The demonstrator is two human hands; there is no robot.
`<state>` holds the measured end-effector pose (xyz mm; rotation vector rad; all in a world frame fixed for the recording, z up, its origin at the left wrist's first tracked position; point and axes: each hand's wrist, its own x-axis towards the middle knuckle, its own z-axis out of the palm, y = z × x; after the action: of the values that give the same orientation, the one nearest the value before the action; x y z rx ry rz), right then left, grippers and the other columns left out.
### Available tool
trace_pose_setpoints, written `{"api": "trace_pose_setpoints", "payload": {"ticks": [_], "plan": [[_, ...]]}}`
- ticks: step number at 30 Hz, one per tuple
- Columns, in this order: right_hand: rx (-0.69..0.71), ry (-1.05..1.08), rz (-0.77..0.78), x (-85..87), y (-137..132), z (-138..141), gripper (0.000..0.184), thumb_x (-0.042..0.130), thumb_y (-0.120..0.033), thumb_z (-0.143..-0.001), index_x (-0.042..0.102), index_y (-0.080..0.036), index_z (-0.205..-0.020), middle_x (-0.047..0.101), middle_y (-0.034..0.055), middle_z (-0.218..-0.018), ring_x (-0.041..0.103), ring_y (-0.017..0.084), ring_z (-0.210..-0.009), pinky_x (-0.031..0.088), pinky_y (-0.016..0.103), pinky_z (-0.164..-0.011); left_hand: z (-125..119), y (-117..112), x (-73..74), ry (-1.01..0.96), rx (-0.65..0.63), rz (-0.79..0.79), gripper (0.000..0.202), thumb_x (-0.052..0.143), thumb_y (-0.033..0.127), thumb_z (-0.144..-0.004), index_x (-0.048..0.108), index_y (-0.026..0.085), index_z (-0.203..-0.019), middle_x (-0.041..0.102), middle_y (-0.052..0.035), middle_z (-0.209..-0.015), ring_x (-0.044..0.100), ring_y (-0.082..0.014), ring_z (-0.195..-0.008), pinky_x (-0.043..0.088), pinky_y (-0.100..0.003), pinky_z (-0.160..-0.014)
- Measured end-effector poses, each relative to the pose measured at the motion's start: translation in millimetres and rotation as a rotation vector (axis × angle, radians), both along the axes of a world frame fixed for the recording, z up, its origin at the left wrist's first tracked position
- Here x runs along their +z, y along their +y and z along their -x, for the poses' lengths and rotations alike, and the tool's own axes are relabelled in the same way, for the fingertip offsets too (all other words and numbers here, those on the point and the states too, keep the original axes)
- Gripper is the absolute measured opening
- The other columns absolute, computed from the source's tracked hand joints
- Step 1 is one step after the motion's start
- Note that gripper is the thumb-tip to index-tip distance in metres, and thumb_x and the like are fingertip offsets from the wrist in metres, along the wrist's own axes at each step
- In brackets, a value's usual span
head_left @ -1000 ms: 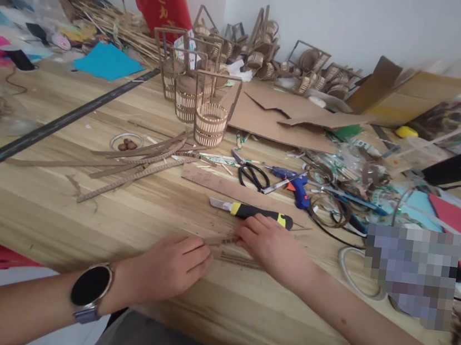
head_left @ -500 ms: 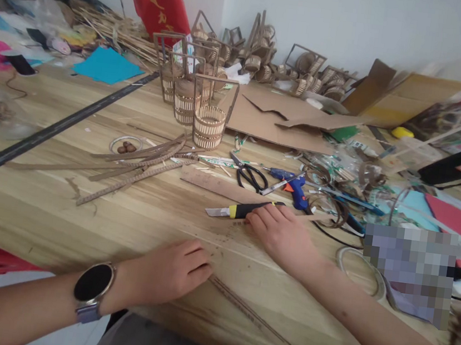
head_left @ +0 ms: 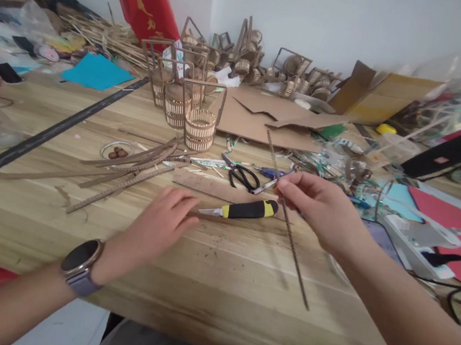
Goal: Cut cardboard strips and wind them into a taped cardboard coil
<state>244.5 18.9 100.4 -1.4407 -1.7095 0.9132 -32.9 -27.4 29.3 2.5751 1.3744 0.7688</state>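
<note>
Strip pinched in the grip of the right hand — left hand (fingers apart) beside knife.

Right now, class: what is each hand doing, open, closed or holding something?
Left hand: open, fingertips by the utility knife.
Right hand: shut on a thin strip.

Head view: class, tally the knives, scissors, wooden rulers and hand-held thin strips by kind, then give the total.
Knife: 1
Scissors: 1
Wooden ruler: 1
Thin strip held in the right hand: 1
Total: 4
</note>
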Motion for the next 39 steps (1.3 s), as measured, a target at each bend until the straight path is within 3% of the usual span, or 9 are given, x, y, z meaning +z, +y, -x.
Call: {"api": "trace_pose_setpoints", "payload": {"ticks": [3, 5, 10, 15, 17, 20, 23, 28, 39], "plan": [[-0.011, 0.311, 0.127, -6.0, 11, 16, 0.034, 0.07, -0.052, -0.075, 0.062, -0.02, -0.069, 0.059, -0.0011, -0.063, 0.05, 0.011, -0.054, 0.041, 0.024, -0.051, -35, -9, 10.9, -0.398, -0.138, 0.641, 0.025, 0.056, 0.033, -0.094, 0.067, 0.017, -0.11, 0.071, -0.0072, -0.102, 0.065, -0.0193, -0.084, 0.054, -0.032, -0.072], [-0.032, 0.475, 0.178, -10.9, 17, 28, 0.036, 0.076, -0.051, -0.071, 0.061, -0.019, -0.068, 0.059, -0.001, -0.066, 0.051, 0.01, -0.055, 0.042, 0.023, -0.05, -60, -16, 12.0, -0.604, -0.21, 1.011, 0.027, 0.06, 0.036, -0.091, 0.068, 0.016, -0.107, 0.071, -0.0046, -0.09, 0.065, -0.0162, -0.077, 0.051, -0.028, -0.069], [-0.127, 0.656, 0.202, -16.9, 26, 45, 0.038, 0.083, -0.049, -0.065, 0.06, -0.018, -0.069, 0.06, -0.0023, -0.069, 0.051, 0.008, -0.056, 0.042, 0.018, -0.047, -92, -22, 6.3, -0.954, -0.234, 1.347, 0.028, 0.075, 0.036, -0.077, 0.068, 0.013, -0.093, 0.066, -0.0005, -0.074, 0.059, -0.0117, -0.063, 0.047, -0.026, -0.063], [-0.145, 0.498, 0.133, -26.2, 6, 35, 0.035, 0.069, -0.053, -0.079, 0.065, -0.019, -0.087, 0.066, 0.0027, -0.086, 0.061, 0.013, -0.068, 0.049, 0.024, -0.054, -89, -14, 9.5, -1.116, -0.242, 1.413, 0.036, 0.08, 0.042, -0.073, 0.069, 0.013, -0.089, 0.069, -0.0017, -0.075, 0.059, -0.0114, -0.061, 0.046, -0.026, -0.06], [-0.14, 0.309, 0.013, -32.4, -16, 27, 0.028, 0.066, -0.046, -0.083, 0.066, -0.02, -0.092, 0.067, 0.0021, -0.081, 0.062, 0.015, -0.068, 0.05, 0.026, -0.057, -86, -10, 9.8, -1.168, -0.245, 1.418, 0.04, 0.082, 0.045, -0.071, 0.07, 0.013, -0.092, 0.07, -0.0022, -0.076, 0.06, -0.0113, -0.061, 0.046, -0.026, -0.061], [-0.077, 0.033, -0.182, -40.9, -54, 18, 0.015, 0.061, -0.034, -0.088, 0.066, -0.021, -0.081, 0.068, 0.0022, -0.072, 0.062, 0.017, -0.066, 0.05, 0.029, -0.059, -84, -5, 9.1, -1.216, -0.243, 1.409, 0.042, 0.084, 0.047, -0.07, 0.071, 0.013, -0.091, 0.07, -0.002, -0.076, 0.06, -0.011, -0.062, 0.046, -0.026, -0.063], [0.048, -0.082, -0.334, -46.7, -79, 14, 0.012, 0.057, -0.022, -0.09, 0.066, -0.023, -0.081, 0.07, 0.0024, -0.072, 0.062, 0.016, -0.063, 0.051, 0.028, -0.057, -83, -4, 10.0, -1.254, -0.206, 1.369, 0.043, 0.085, 0.048, -0.068, 0.071, 0.014, -0.089, 0.068, 0.0, -0.072, 0.059, -0.0104, -0.06, 0.046, -0.025, -0.062], [0.133, -0.105, -0.439, -52.2, -84, 15, 0.015, 0.057, -0.011, -0.087, 0.064, -0.024, -0.087, 0.067, -0.0013, -0.071, 0.06, 0.012, -0.057, 0.05, 0.022, -0.051, -83, -4, 12.5, -1.256, -0.126, 1.3, 0.039, 0.083, 0.044, -0.071, 0.069, 0.013, -0.092, 0.067, 0.0012, -0.069, 0.06, -0.011, -0.06, 0.048, -0.025, -0.062], [0.179, -0.118, -0.4, -60.7, -87, 17, 0.018, 0.057, -0.008, -0.087, 0.065, -0.023, -0.091, 0.068, -0.0003, -0.075, 0.062, 0.011, -0.06, 0.051, 0.02, -0.051, -85, -7, 7.3, -1.24, -0.044, 1.301, 0.035, 0.081, 0.041, -0.073, 0.064, 0.013, -0.086, 0.063, 0.0025, -0.065, 0.06, -0.011, -0.057, 0.05, -0.025, -0.058]]}}
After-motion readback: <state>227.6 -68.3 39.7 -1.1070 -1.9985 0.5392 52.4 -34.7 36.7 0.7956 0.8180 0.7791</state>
